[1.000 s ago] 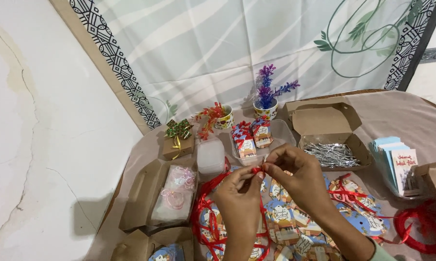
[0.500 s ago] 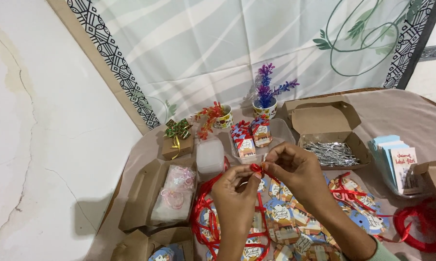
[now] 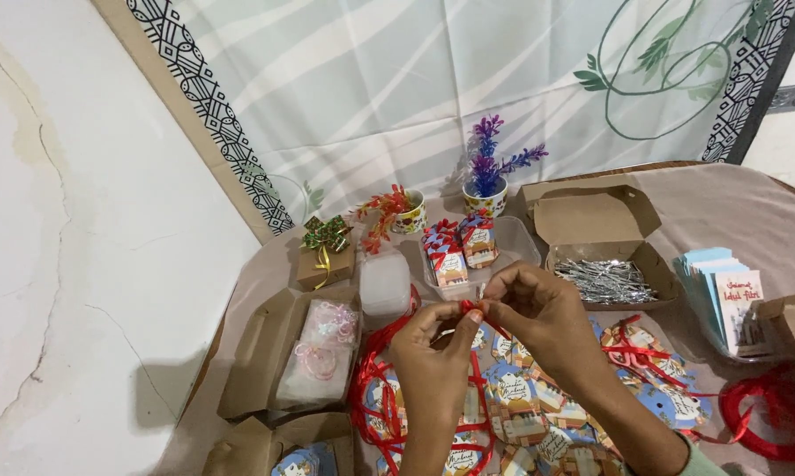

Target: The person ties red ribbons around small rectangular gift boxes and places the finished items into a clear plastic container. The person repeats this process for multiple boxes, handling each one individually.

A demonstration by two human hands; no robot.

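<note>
My left hand [image 3: 434, 345] and my right hand [image 3: 538, 310] meet above the table, fingertips pinched together on a thin red ribbon [image 3: 473, 308]. The ribbon trails down to a loose red tangle [image 3: 375, 397] lying on several round printed paper tags [image 3: 516, 407]. Just beyond my hands, a clear plastic tray [image 3: 514, 236] holds two small tagged packets with red bows [image 3: 457, 247].
An open cardboard box with silver wire ties [image 3: 604, 278] sits at right, a stack of cards [image 3: 728, 295] further right, a red ribbon coil [image 3: 768, 410] near it. At left: a box of pink trinket bags [image 3: 322, 339], a bowed gift box [image 3: 325, 256], two flower pots [image 3: 485, 189].
My hands have stayed in place, working the ribbon between the fingertips; the left thumb and forefinger now pinch closer to the right hand.
</note>
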